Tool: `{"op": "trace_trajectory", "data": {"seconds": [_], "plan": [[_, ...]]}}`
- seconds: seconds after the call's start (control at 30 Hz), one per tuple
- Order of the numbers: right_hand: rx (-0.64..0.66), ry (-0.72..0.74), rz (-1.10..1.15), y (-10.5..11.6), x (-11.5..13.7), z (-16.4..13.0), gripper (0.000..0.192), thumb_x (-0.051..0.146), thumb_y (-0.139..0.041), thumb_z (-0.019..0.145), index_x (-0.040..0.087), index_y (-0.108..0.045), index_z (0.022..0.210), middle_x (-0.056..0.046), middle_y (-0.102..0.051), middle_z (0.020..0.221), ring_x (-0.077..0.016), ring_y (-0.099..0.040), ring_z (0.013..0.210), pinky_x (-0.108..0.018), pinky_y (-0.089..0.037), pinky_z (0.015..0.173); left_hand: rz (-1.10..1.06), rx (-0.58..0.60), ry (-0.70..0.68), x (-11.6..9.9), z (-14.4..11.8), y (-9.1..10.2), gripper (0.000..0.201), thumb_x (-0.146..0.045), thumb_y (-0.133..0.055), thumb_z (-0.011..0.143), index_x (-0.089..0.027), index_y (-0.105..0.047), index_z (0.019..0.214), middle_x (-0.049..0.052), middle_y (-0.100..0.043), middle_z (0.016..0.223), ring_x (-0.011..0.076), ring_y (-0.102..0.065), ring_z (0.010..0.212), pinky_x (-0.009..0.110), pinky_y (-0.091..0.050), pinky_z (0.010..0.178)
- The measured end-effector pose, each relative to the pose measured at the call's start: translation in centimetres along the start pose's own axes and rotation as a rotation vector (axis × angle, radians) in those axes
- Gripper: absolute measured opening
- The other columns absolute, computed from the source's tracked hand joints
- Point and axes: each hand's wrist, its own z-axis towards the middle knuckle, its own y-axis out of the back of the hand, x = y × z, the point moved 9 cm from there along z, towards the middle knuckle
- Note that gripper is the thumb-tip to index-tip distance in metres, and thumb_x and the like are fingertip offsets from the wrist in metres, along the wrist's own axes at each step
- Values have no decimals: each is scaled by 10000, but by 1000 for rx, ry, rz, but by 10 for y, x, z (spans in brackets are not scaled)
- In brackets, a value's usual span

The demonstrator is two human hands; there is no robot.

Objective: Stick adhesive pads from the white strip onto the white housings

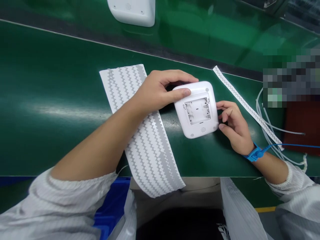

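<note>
Sheet (147, 146) of grey-and-white strips, lying on the green table (50, 100), its near end hanging over the edge. My left hand (156, 90) crosses it, fingers curled over the top left corner of the white case (197, 108), thumb pressed on its face. I see the case lying back-up, square compartment open. My right hand (233, 125) pinches its right edge, fingers bent. Blue wrist strap (255, 154) on that wrist; narrow strip (246, 105) beyond; second white case (132, 11) far up.
</note>
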Motion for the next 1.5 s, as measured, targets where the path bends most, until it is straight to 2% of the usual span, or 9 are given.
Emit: {"op": "trace_trajectory", "data": {"seconds": [0.17, 0.37, 0.53, 0.73, 0.93, 1.07, 1.2, 1.37, 1.5], "plan": [[20, 40, -149, -4, 6, 1, 188, 246, -664, 1031, 295, -540, 1164, -132, -593, 1488, -360, -603, 1392, -590, -600, 1118, -9, -8, -2, 0, -1, 1, 409, -623, -859, 991, -303, -893, 1244, 37, -871, 1316, 357, -807, 1322, 580, -670, 1201], [49, 111, -188, -11, 15, 2, 428, 197, -598, 1040, 298, -564, 1455, -145, -545, 1520, -343, -573, 1445, -543, -625, 1108, 31, -23, -29, 3, 0, 1, 443, -676, -836, 993, -318, -906, 1245, 42, -879, 1342, 336, -821, 1300, 517, -683, 1169], [50, 53, -55, -9, -12, 8, 590, 272, -595, 1053, 308, -526, 1638, -132, -579, 1575, -319, -601, 1451, -502, -643, 1137, 97, -50, -28, 9, 2, 1, 558, -774, -764, 997, -297, -910, 1247, 71, -884, 1353, 338, -824, 1286, 492, -667, 1167], [77, 2, 42, -4, -38, 21, 662, 335, -720, 984, 270, -545, 1619, -142, -609, 1550, -326, -639, 1431, -499, -655, 1128, 223, -125, -59, 21, 4, 3, 646, -798, -569, 1073, -254, -903, 1173, 86, -882, 1347, 339, -801, 1303, 502, -595, 1253], [188, 19, -48, -9, -40, 28, 895, 293, -751, 941, 274, -426, 1775, -170, -555, 1597, -374, -619, 1478, -585, -664, 1143, 172, -194, 28, 52, 8, 5, 821, -821, -385, 1131, -185, -900, 1070, 128, -905, 1194, 343, -824, 1144, 481, -630, 1088], [187, 48, -54, -13, -44, 29, 862, 304, -731, 986, 277, -432, 1793, -173, -556, 1602, -373, -644, 1461, -611, -672, 1160, 187, -314, 74, 62, 10, 15, 889, -823, -276, 1140, -197, -875, 937, 127, -902, 1100, 321, -824, 1091, 483, -619, 1085], [149, 51, -29, -17, -51, 33, 805, 292, -753, 983, 253, -497, 1746, -169, -608, 1537, -352, -675, 1425, -577, -700, 1130, 283, -444, 118, 65, 8, 30, 810, -724, -270, 1164, -222, -874, 967, 115, -893, 1128, 312, -805, 1126, 491, -576, 1135], [96, -7, -24, -23, -55, 38, 697, 330, -716, 1032, 161, -548, 1686, -188, -638, 1467, -322, -714, 1351, -509, -707, 1106, 366, -378, 119, 61, 10, 29, 705, -652, -335, 1158, -238, -859, 929, 107, -885, 1111, 310, -776, 1122, 490, -541, 1161], [63, 18, -69, -31, -48, 33, 723, 362, -731, 1023, 130, -539, 1681, -220, -608, 1506, -363, -679, 1401, -552, -659, 1175, 411, -340, 119, 61, 9, 27, 629, -620, -375, 1138, -252, -841, 931, 96, -880, 1137, 309, -756, 1145, 482, -546, 1155]]}}
